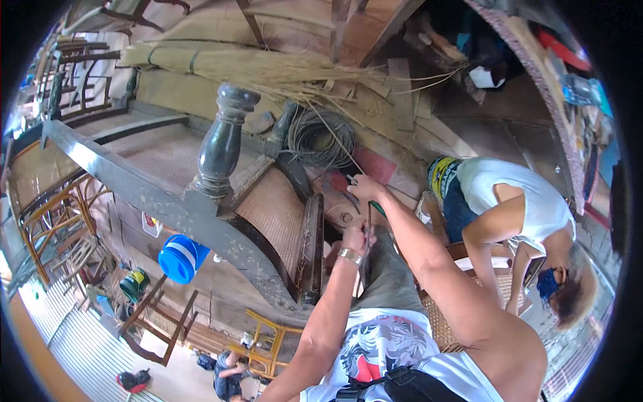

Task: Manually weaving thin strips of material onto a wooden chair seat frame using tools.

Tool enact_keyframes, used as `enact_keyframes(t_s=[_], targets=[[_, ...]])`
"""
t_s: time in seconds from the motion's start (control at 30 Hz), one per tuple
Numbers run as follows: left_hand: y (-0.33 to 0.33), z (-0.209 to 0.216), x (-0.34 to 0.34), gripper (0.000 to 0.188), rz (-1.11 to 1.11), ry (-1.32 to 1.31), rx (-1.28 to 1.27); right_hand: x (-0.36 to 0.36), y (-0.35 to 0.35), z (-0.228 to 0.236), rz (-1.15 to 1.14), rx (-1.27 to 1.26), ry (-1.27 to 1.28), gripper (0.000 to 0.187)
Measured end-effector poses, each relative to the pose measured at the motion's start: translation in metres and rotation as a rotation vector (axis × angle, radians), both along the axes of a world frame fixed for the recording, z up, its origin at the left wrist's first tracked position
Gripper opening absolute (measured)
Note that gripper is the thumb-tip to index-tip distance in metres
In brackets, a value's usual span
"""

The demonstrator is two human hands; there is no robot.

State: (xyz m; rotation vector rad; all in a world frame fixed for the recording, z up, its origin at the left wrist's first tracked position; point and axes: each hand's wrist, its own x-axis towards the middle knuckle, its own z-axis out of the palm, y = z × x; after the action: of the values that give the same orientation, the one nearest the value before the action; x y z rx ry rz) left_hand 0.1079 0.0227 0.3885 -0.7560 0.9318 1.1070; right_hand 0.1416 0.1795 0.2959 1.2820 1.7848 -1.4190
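My left hand, with a metal band on its wrist, is closed around a thin dark strip that runs up toward my other hand. Just above it, my right hand is closed on something with a small pale tip. I cannot make out what it is. Both hands are over my lap, beside a large dark wooden furniture frame. That frame has a woven cane panel on its near side and a thick turned post standing up.
A grey coil lies beyond my hands, below a bundle of pale long strips. At my right, a co-worker bends over a cane seat. A blue bucket and wooden chair frames stand left.
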Motion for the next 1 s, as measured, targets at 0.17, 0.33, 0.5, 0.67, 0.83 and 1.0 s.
enact_keyframes(t_s=[0.17,0.33,0.5,0.67,0.83,1.0], targets=[[-0.005,-0.031,0.047,0.031,-0.207,0.058,0.117,-0.026,-0.027,-0.054,0.117,-0.015,-0.125,0.049],[-0.030,-0.087,0.056,0.044,-1.263,0.833,0.648,-0.037,-0.045,-0.116,0.109,-0.071,-0.134,0.045],[-0.035,-0.108,0.051,0.044,-1.235,0.856,0.842,-0.045,-0.047,-0.148,0.087,-0.112,-0.250,0.043],[-0.009,-0.128,0.008,0.033,-1.124,0.261,0.614,-0.023,-0.037,-0.162,-0.125,0.083,-0.186,0.038],[0.006,-0.226,-0.051,0.024,-0.669,0.886,-0.091,0.025,-0.017,-0.179,-0.112,0.097,-0.059,0.034],[-0.050,-0.381,-0.223,0.022,-0.378,1.126,-0.155,-0.065,-0.039,-0.114,-0.045,-0.094,0.113,0.034]])
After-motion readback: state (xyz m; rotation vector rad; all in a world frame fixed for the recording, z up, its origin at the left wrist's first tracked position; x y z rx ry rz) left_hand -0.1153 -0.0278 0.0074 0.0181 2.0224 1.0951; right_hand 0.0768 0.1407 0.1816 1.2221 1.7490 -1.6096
